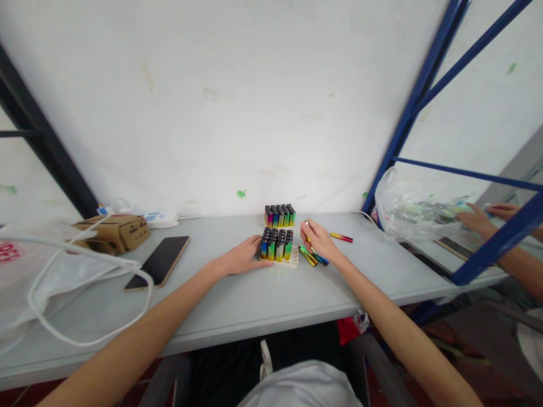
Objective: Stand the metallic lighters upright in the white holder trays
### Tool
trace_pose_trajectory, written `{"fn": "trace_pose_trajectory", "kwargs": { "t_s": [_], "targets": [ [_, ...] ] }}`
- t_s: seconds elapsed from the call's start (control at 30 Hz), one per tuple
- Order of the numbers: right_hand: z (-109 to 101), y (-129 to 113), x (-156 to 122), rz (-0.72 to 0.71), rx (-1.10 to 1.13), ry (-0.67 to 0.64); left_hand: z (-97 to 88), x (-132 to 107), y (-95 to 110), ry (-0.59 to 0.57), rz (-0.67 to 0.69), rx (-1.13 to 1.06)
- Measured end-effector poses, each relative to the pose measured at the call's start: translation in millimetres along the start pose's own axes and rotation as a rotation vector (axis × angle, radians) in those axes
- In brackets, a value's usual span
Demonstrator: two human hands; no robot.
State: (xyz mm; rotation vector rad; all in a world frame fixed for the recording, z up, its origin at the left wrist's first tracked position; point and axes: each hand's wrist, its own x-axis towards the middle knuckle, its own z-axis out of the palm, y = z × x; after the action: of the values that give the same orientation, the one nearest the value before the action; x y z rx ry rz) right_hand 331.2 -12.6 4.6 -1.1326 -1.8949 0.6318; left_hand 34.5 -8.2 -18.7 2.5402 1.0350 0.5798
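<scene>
Rows of shiny rainbow-coloured lighters (276,249) with black tops stand upright in a white tray (293,262), whose right-hand holes are bare. My left hand (242,258) grips the tray's left side, thumb along the front and fingers behind. Just right of the tray, my right hand (319,238) is closed on a lighter (309,243); only a yellowish part and a pale tip show between the fingers. Below that hand a few loose lighters (309,257) lie on the table, and a red-and-yellow lighter (341,237) lies farther right.
Behind stands a second block of lighters (280,216). To the left are a phone (160,261), a cardboard box (116,233), a white cable (146,294) and a plastic bag (25,282). A blue metal frame (407,121) rises at right, with another person's hands (477,219) beyond it.
</scene>
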Motion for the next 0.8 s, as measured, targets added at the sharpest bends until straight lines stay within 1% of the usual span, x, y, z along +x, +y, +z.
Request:
{"fn": "trace_pose_trajectory", "kwargs": {
  "t_s": [0.07,0.17,0.23,0.3,0.5,0.63,0.7,0.8],
  "targets": [
    [-4,-6,-2,-0.040,-0.049,-0.020,-0.4,0,1,-0.002,-0.006,-0.002],
    [-10,-12,-5,-0.206,-0.239,-0.034,-1.1,0,2,-0.008,-0.016,0.001],
    [-11,-15,-7,-0.265,-0.308,-0.061,-1.4,0,3,-0.014,-0.016,0.006],
    [-12,-17,-10,-0.261,-0.301,-0.099,-1.5,0,3,-0.019,-0.013,0.010],
    [-10,-20,-17,-0.204,-0.135,-0.222,-0.1,1,1,-0.006,-0.002,-0.009],
    [-7,-18,-17,-0.143,-0.131,-0.311,1.5,1,-2,-0.003,0.007,-0.008],
    [-5,-16,-16,-0.153,-0.151,-0.324,1.9,1,-2,-0.002,0.012,-0.007],
    [-5,-14,-13,-0.215,-0.195,-0.303,1.9,0,-2,-0.004,0.002,-0.007]
  ]
}}
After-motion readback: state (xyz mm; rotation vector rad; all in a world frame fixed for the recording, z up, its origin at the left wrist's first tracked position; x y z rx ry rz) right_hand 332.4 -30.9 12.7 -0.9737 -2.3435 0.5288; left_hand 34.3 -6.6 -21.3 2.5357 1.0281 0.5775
